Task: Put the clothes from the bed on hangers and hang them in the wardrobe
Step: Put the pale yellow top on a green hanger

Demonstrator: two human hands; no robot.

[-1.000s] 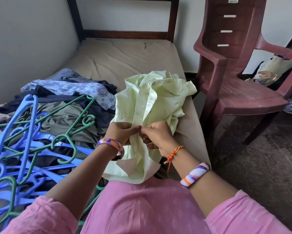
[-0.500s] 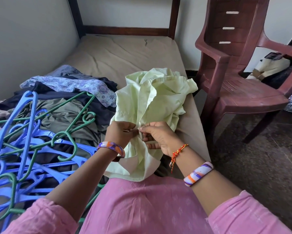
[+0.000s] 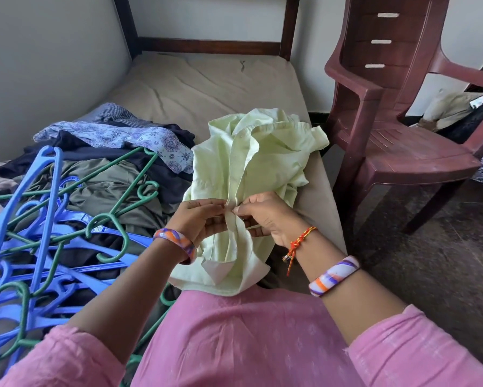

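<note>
At the near edge of the bed (image 3: 201,88), the left hand (image 3: 204,219) and right hand (image 3: 265,219) each pinch the front placket of a pale green shirt (image 3: 257,163). Left of it lie heaped clothes (image 3: 109,174) under tangled hangers (image 3: 39,233). A chair (image 3: 402,152) stands right of the bed.

The pale green shirt (image 3: 251,169) is thin, matt woven cloth, much creased, and the heap of clothes (image 3: 117,163) beside it is also soft cloth: one printed piece, some dark ones and an olive one with a slight sheen. The blue hangers (image 3: 39,208) are smooth, slightly glossy plastic, while the thin green hangers (image 3: 114,216) look like coated wire or plastic, I cannot tell which. The bed (image 3: 195,88) has a matt beige wrinkled sheet and a dark wooden frame, the chair (image 3: 396,152) is smooth maroon moulded plastic, and the floor (image 3: 444,261) is dark polished stone.
</note>
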